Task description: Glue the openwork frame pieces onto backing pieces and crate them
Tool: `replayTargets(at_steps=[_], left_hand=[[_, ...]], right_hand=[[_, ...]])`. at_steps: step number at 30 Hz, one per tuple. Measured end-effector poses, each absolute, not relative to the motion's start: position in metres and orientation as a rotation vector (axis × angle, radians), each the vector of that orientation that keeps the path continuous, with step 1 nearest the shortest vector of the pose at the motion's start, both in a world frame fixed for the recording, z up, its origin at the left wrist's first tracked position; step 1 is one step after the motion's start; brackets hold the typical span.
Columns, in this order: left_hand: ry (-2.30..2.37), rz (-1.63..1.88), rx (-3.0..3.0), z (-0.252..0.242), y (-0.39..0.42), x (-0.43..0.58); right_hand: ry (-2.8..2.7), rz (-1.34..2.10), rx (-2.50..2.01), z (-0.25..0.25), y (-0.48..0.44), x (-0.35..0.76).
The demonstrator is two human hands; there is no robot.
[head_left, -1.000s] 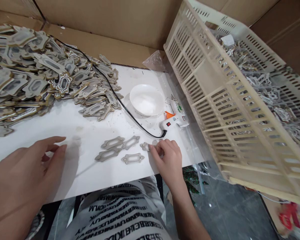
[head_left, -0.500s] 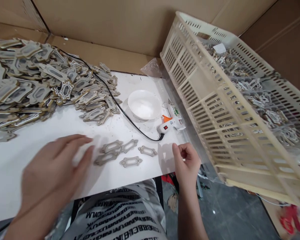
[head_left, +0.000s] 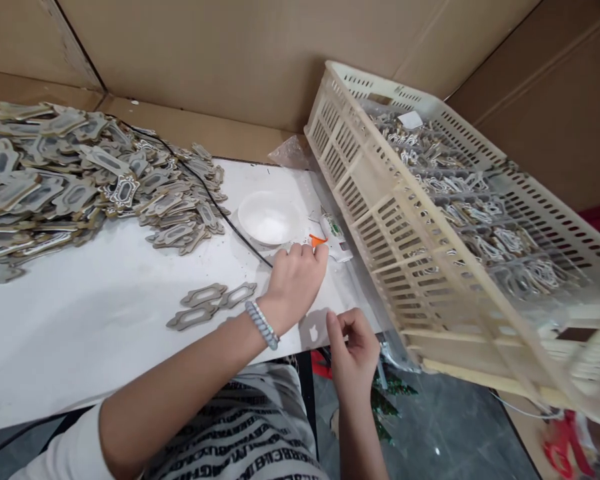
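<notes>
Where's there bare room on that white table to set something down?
Widest on the white table: left of the three loose frames, between the big pile and the near edge. It's crowded at right, with the left hand, glue gun, bowl and crate close together.

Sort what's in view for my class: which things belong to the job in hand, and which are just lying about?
Likely in the job:
white plastic glue gun with orange trigger, at the left hand
three flat grey hollow frames on the white tabletop
heap of similar grey frames

Seemingly lying about:
crumpled clear plastic
shiny green spiky pieces below the tabletop
</notes>
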State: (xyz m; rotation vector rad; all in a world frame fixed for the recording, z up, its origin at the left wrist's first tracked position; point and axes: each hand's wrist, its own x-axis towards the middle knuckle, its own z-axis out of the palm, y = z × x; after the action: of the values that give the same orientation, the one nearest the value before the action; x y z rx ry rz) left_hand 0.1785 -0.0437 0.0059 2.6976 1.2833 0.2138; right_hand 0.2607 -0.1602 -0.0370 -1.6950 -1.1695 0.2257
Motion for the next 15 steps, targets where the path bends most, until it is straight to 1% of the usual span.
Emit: replayTargets(at_steps=[5,9,12,15], left_hand=[[1.3,0.289,2.708,-0.006,-0.027,0.194],[1.29,0.411,2.721,-0.001,-0.028,0.187],[1.28,0.568,2.733,0.005,-0.038,0.174],[1.275,0.813,2.732,0.005,-0.049,0.158]], right_hand=[[-1.238,0.245,-1.634,-0.038,-0.168,0.264],[-1.234,0.256,-1.603,-0.038,-0.174,0.265],[-1.208,0.345,-1.578,-0.04,-0.178,0.258],[-1.141,0.522,-1.523,-0.045,-0.178,0.246]])
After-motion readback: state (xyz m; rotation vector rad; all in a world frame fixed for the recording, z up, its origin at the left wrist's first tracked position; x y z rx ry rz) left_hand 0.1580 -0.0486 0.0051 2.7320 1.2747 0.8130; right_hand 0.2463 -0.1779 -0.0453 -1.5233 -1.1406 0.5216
